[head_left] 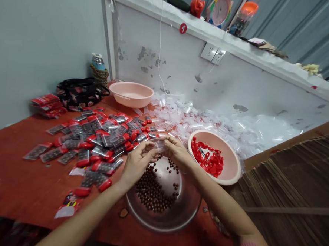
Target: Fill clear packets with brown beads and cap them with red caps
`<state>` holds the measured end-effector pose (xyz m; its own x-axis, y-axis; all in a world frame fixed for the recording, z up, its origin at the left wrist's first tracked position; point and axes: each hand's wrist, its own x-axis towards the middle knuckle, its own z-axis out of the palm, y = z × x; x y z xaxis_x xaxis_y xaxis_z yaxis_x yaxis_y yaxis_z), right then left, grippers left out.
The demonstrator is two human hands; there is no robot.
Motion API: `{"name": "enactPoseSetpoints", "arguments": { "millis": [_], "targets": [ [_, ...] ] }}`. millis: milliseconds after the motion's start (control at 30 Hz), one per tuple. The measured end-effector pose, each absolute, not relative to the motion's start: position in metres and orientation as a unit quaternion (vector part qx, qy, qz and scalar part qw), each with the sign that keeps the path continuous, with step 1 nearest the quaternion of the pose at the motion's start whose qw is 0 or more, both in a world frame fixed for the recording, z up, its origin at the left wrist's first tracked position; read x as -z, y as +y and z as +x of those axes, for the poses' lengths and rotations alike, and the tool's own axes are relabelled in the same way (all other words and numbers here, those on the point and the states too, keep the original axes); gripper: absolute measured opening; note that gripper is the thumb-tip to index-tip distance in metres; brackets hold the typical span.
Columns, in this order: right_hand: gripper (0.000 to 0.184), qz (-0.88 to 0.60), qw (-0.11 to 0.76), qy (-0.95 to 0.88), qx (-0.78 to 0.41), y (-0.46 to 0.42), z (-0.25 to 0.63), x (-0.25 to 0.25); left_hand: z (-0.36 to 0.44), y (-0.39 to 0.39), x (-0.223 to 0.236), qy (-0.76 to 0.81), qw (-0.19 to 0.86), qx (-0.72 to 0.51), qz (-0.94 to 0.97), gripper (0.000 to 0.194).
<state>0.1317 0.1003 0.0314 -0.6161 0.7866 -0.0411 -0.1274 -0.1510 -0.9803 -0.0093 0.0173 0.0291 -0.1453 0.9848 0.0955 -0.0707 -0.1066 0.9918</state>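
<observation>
Both grips pinched nearly shut, left hand (138, 164) and right hand (178, 152) holding a small clear plastic bag (159, 145) between them at centre frame, directly over a steel bowl (188, 210) of brown beads (151, 192).

The left hand (137, 165) and right hand (178, 151) close around a small clear plastic bag (159, 145), hiding most of it, so its contents cannot be made out. They also cover the far rim of the steel bowl (161, 221). The red pieces (207, 159) in the pink bowl (228, 167) are too small to identify, and the printing on the packets (93, 141) is too small to read. The picture's bottom edge cuts off the surface's (23, 192) near side, and its right edge cuts off the stack of corrugated cardboard (294, 190).
</observation>
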Motion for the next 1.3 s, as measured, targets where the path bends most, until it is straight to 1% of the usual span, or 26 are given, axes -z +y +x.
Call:
{"name": "enactPoseSetpoints", "arguments": {
  "millis": [67, 133, 233, 300, 333, 367, 433, 500, 533, 600, 667, 833, 933, 967, 1000, 1067, 1133, 1200, 1300],
  "targets": [
    [0.024, -0.303, 0.327, -0.653, -0.612, 0.091, 0.135, -0.033, -0.005, 0.020, -0.027, 0.464, 0.506, -0.590, 0.425, 0.030],
    [0.027, -0.290, 0.302, -0.773, -0.477, 0.086, 0.144, -0.038, -0.005, 0.022, -0.022, 0.464, 0.534, -0.585, 0.396, 0.027],
    [0.035, -0.234, 0.228, -0.906, -0.270, 0.084, 0.158, -0.048, -0.007, 0.022, -0.016, 0.480, 0.559, -0.561, 0.378, 0.026],
    [0.038, -0.208, 0.167, -0.947, -0.181, 0.085, 0.165, -0.049, -0.007, 0.019, -0.015, 0.490, 0.559, -0.522, 0.417, 0.027],
    [0.038, -0.206, 0.132, -0.959, -0.144, 0.086, 0.167, -0.048, -0.007, 0.016, -0.015, 0.498, 0.541, -0.499, 0.459, 0.026],
    [0.037, -0.212, 0.092, -0.967, -0.107, 0.089, 0.170, -0.045, -0.008, 0.013, -0.015, 0.512, 0.501, -0.476, 0.509, 0.025],
    [0.033, -0.229, 0.000, -0.973, -0.032, 0.095, 0.173, -0.033, -0.013, 0.005, -0.015, 0.554, 0.365, -0.448, 0.599, 0.024],
    [0.027, -0.228, -0.087, -0.970, 0.024, 0.101, 0.177, -0.017, -0.019, -0.003, -0.012, 0.591, 0.224, -0.444, 0.635, 0.024],
    [0.025, -0.215, -0.121, -0.968, 0.040, 0.103, 0.178, -0.009, -0.023, -0.007, -0.010, 0.603, 0.177, -0.447, 0.637, 0.025],
    [0.021, -0.176, -0.162, -0.969, 0.055, 0.102, 0.178, 0.006, -0.028, -0.013, -0.002, 0.604, 0.130, -0.456, 0.641, 0.023],
    [0.020, -0.135, -0.168, -0.975, 0.059, 0.095, 0.173, 0.018, -0.031, -0.016, 0.006, 0.590, 0.108, -0.465, 0.652, 0.022],
    [0.023, -0.037, -0.108, -0.993, 0.030, 0.056, 0.142, 0.028, -0.029, -0.017, 0.017, 0.583, 0.080, -0.486, 0.646, 0.023],
    [0.020, -0.015, -0.083, -0.996, -0.040, 0.040, 0.127, 0.028, -0.030, -0.017, 0.020, 0.577, 0.077, -0.491, 0.648, 0.024],
    [0.020, -0.024, -0.082, -0.993, -0.083, 0.038, 0.125, 0.028, -0.030, -0.017, 0.021, 0.575, 0.080, -0.492, 0.649, 0.024],
    [0.024, -0.043, -0.082, -0.986, -0.136, 0.037, 0.124, 0.027, -0.031, -0.018, 0.021, 0.573, 0.083, -0.492, 0.650, 0.025],
    [0.036, -0.099, -0.075, -0.955, -0.269, 0.040, 0.128, 0.024, -0.033, -0.018, 0.020, 0.569, 0.091, -0.494, 0.651, 0.025],
    [0.043, -0.161, -0.050, -0.895, -0.413, 0.045, 0.136, 0.019, -0.035, -0.019, 0.015, 0.572, 0.112, -0.493, 0.646, 0.027],
    [0.044, -0.207, 0.003, -0.818, -0.537, 0.049, 0.144, 0.013, -0.035, -0.020, 0.007, 0.583, 0.156, -0.486, 0.632, 0.029],
    [0.045, -0.240, 0.119, -0.702, -0.660, 0.050, 0.154, 0.001, -0.031, -0.020, -0.006, 0.589, 0.267, -0.447, 0.618, 0.039]
  ]
}}
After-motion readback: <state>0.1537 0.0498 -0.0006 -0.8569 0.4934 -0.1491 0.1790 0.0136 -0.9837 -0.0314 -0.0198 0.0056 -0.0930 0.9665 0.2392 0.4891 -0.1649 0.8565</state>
